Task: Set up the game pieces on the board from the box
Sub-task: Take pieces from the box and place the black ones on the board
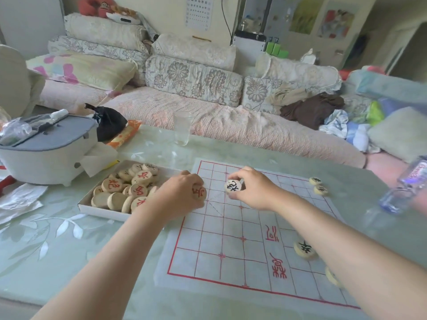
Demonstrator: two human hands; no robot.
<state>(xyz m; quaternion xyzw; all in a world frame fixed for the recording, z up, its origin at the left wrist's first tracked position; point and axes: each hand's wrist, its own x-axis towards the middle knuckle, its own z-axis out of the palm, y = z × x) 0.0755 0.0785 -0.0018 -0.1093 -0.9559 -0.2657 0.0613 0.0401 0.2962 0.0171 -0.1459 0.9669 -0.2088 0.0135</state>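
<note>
Head view: left hand (182, 195) fingers pinch red piece (199, 192) at board (242, 229) edge, box (101, 207) just left. Right hand (251, 188) fingertips clamp black piece (233, 186) over far rows. Step: placing pieces. Next: likely set each on its intersection, release, fetch more.

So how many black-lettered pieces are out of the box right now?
4 seen: one in the right hand, two at the board's far right edge, one mid-right. The arm may hide more.
</note>
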